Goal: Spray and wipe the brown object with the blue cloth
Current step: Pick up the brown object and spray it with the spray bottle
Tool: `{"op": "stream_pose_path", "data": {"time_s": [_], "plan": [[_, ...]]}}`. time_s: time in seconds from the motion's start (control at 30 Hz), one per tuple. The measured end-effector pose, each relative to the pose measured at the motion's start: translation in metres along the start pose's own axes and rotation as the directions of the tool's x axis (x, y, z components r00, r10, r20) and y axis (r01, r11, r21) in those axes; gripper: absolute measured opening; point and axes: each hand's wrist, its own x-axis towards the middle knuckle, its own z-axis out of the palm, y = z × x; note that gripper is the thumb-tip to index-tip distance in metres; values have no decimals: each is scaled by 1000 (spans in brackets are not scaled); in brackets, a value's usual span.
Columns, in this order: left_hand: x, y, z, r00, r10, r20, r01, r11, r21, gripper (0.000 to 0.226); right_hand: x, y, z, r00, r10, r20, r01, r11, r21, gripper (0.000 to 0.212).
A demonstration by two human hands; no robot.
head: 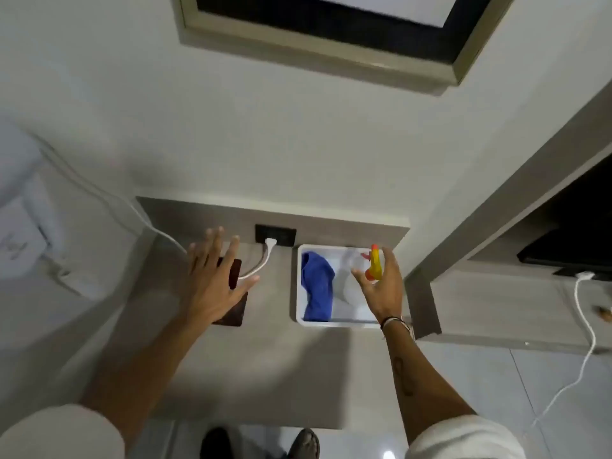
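A flat dark brown object (pixel 235 274) lies on the grey table (pixel 271 366), mostly hidden under my left hand (pixel 212 286), which hovers over it with fingers spread and holds nothing. To the right, a white tray (pixel 337 323) holds a crumpled blue cloth (pixel 318 286) and a clear spray bottle with a yellow and orange head (pixel 376 268). My right hand (pixel 385 293) is at the spray head, thumb and fingers apart on either side of it. I cannot tell whether they touch it.
A black wall socket (pixel 275 235) sits behind the brown object, with a white plug and cable (pixel 261 266) looping right next to it. A grey shelf unit (pixel 496 309) with another white cable (pixel 584 326) stands to the right. A framed picture (pixel 318 48) hangs above.
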Motion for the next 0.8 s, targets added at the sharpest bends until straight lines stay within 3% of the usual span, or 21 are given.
{"op": "stream_pose_path", "data": {"time_s": [0.07, 0.17, 0.27, 0.37, 0.5, 0.67, 0.8], "plan": [[0, -3, 6, 1000, 1, 32, -2, 999, 48, 103, 2, 9, 12, 996, 94, -11, -92, 988, 125, 68], [-2, -7, 13, 997, 25, 70, -28, 999, 47, 105, 1, 18, 30, 985, 168, -40, -160, 976, 147, 68], [-3, -12, 13, 991, 60, 119, -65, 997, 41, 114, 5, 30, 42, 975, 200, -96, -183, 969, 168, 56], [4, -19, 6, 964, 75, 253, -90, 995, 48, 130, 11, 38, 49, 955, 278, -102, -252, 944, 211, 39], [9, -28, -2, 932, 87, 353, -124, 989, 83, 143, 10, 42, 51, 972, 208, -112, -179, 958, 225, 41], [5, -36, -10, 951, 92, 294, -63, 992, -105, 122, -1, 30, 34, 969, 120, -217, -84, 982, 171, 49], [0, -50, -11, 955, 168, 244, -118, 971, -206, 115, -24, -5, 22, 902, 189, -389, -32, 926, 376, 55]]}}
